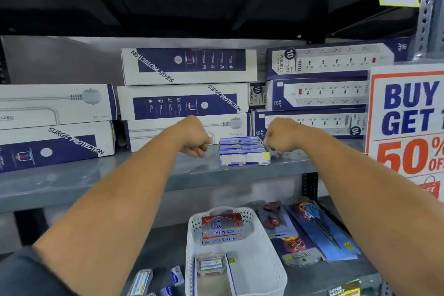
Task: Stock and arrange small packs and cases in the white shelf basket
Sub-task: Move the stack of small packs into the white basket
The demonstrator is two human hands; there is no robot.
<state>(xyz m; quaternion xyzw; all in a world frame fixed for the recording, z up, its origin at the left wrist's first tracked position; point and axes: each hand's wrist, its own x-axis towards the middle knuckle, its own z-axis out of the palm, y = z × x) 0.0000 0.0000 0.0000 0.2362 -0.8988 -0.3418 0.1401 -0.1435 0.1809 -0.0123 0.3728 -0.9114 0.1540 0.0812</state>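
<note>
Both arms stretched up to the grey middle shelf [96, 180]. Left hand [193, 137] curled into a loose fist just left of a bundle of small blue-and-white packs [243, 151], apparently holding nothing. Right hand [281, 136] clenched at the bundle's right edge, fingers touching it or its wrapping; cannot tell whether actually gripping. Behind, stacked surge-protector boxes [185, 101]. On the shelf below, white shelf basket [269, 259] holding red-and-silver packs [222, 228] at the far end and a clear case [211, 265] nearer. Carded scissors [319, 226] lying right of the basket, loose small packs [176, 275] to its left
</note>
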